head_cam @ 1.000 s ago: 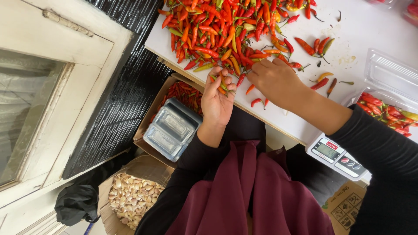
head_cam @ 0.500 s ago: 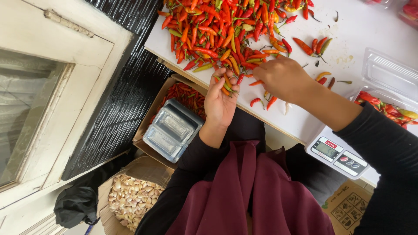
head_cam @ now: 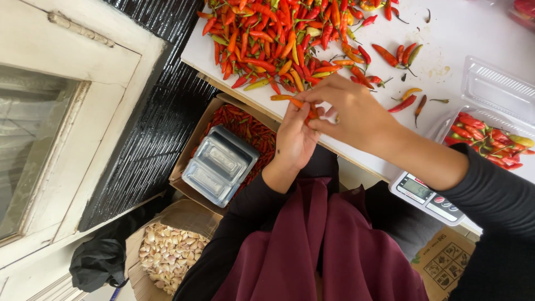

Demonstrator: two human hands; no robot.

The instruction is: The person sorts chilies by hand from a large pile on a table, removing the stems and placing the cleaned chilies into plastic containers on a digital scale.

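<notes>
1. One bag (head_cam: 167,253) of garlic sat low at left.
2. A box (head_cam: 192,161) held chillies and stacked clear tubs (head_cam: 219,165).
3. The left hand (head_cam: 294,139) cupped orange chillies (head_cam: 290,101), fingers curled on them; the right hand (head_cam: 356,114) pinched one there.
4. A clear tray (head_cam: 490,114) held red chillies beside a scale (head_cam: 426,198).

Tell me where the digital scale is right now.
In the head view, the digital scale sits at the white table's near edge, lower right, under the right forearm, just below the clear container of chilies.
</notes>
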